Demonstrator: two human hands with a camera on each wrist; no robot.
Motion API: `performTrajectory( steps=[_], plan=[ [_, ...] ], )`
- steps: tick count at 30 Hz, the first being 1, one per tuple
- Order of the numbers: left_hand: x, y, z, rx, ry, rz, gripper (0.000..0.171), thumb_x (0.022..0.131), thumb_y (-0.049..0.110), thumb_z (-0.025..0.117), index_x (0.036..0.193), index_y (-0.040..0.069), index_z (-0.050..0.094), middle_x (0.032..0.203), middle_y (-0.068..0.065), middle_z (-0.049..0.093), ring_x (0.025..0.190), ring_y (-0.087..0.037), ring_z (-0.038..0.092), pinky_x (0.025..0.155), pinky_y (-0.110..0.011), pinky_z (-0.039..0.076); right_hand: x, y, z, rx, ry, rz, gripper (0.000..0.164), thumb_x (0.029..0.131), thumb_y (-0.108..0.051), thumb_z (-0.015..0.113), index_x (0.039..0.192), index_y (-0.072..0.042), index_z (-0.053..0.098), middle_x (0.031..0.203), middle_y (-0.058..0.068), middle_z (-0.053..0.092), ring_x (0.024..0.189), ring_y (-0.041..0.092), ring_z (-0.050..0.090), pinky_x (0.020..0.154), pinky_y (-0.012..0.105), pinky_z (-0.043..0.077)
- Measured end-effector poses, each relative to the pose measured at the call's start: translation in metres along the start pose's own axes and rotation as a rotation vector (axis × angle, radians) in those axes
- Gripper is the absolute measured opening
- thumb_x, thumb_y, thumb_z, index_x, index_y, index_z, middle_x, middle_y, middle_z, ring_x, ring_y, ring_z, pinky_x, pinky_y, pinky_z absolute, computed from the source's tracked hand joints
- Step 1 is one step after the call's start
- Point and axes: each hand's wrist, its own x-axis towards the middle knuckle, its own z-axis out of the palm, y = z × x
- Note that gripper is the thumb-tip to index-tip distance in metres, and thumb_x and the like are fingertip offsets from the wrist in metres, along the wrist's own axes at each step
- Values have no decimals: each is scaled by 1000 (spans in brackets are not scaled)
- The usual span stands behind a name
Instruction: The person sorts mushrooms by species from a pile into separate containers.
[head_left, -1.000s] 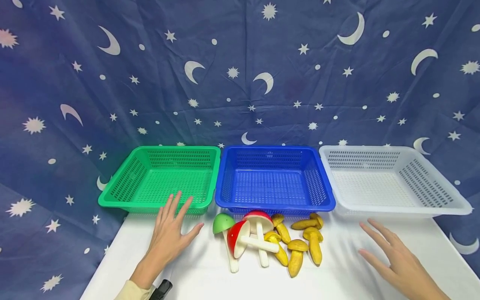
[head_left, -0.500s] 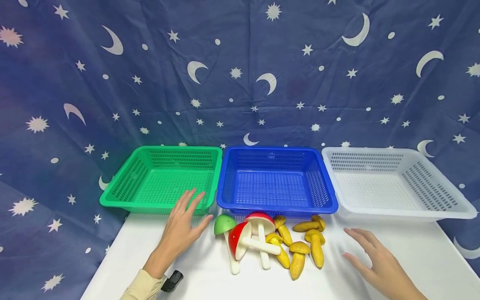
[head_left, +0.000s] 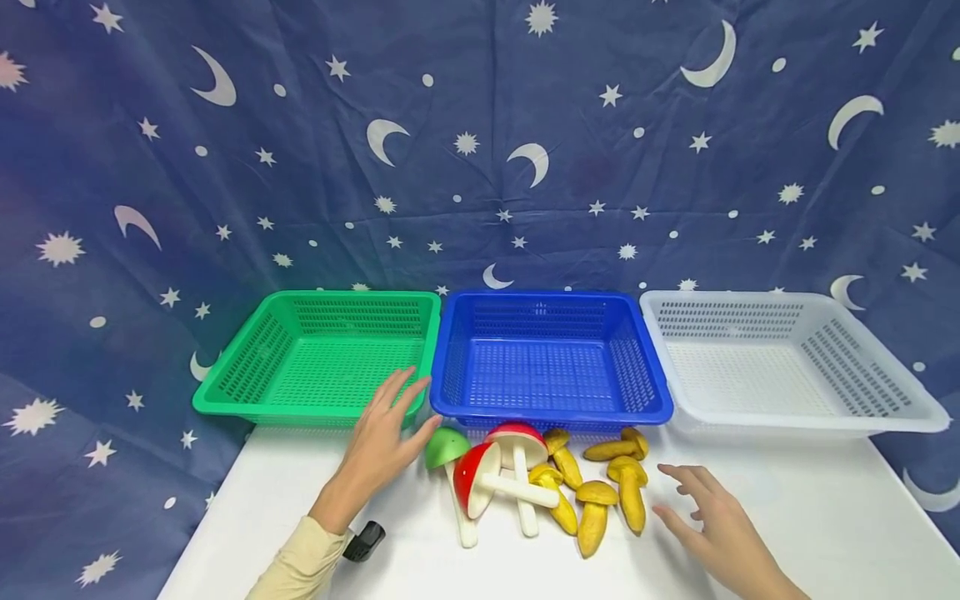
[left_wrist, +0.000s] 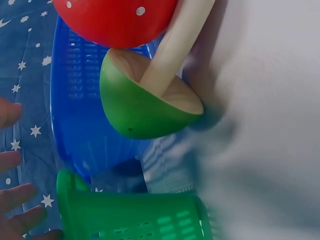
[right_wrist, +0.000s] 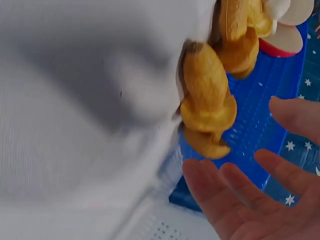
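White tabletop bears a green basket, a blue basket and a translucent basket. Left hand and right hand hold nothing, fingers loosely spread. Two red mushrooms, a green mushroom and five yellow mushrooms lie outside, handling seemingly not yet begun.

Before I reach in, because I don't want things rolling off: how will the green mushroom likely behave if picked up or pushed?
The green mushroom is probably stiff, as its stem sticks out straight. The smooth, domed cap may slip and, when pushed, roll in a curve. Lifting could nudge the front red mushroom close beside it.
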Motion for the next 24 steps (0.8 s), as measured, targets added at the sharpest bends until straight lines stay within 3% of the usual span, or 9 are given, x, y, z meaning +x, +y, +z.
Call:
performTrajectory(
  steps=[10, 17, 24],
  plan=[
    [13, 4, 14, -11, 17, 29, 50, 84, 34, 70, 128, 13, 59, 140, -14, 47, 132, -34, 37, 98, -60, 39, 7, -7, 20, 42, -80, 101, 46, 77, -18, 78, 118, -5, 61, 109, 9, 60, 87, 21, 59, 59, 23, 52],
    [15, 2, 27, -48, -33, -1, 42, 89, 34, 65, 123, 9, 63, 140, -11, 48, 132, -31, 39, 100, -53, 41, 12, -12, 37, 68, -134, 206, 41, 75, -18, 79, 111, -7, 63, 100, 6, 60, 81, 14, 56, 63, 25, 49],
    [11, -2, 35, -32, 18, 21, 35, 88, 32, 67, 110, 5, 70, 132, -10, 56, 128, -26, 46, 101, -46, 42, 13, -16, 47, 111, -101, 313, 42, 71, -11, 81, 107, -5, 61, 95, 7, 61, 79, 15, 58, 66, 28, 52]
  ],
)
